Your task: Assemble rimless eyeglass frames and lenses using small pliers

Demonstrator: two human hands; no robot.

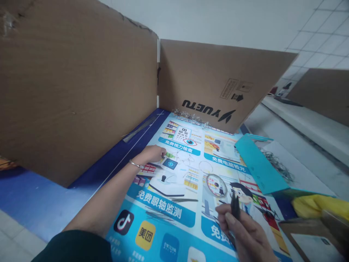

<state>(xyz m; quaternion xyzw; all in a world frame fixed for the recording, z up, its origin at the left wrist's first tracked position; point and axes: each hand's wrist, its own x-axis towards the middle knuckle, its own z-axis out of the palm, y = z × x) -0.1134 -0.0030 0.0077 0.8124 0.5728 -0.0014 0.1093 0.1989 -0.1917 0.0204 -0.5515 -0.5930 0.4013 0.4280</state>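
Observation:
My left hand [155,154] reaches over the printed poster [180,225], fingers curled in a pinch. Whatever lies in that pinch is too small to make out. Right beside it are thin round wire eyeglass rims [205,166], faint against the print. Lower right, my right hand [242,229] is closed around a dark two-pronged tool [235,206], its narrow tips pointing up and away. Just beyond the tips rests a round rim [216,185], larger and clearer than the others. Several thin dark pieces [160,217] lie on the poster between my hands.
Tall cardboard panels [89,80] stand left and behind [201,72]. Small clear bits [191,117] line the back panel's foot. At right, an opened turquoise-edged box [261,165] holds tangled wire pieces [279,165]. A yellow cloth-like item [319,207] and cardboard box [313,240] sit nearer.

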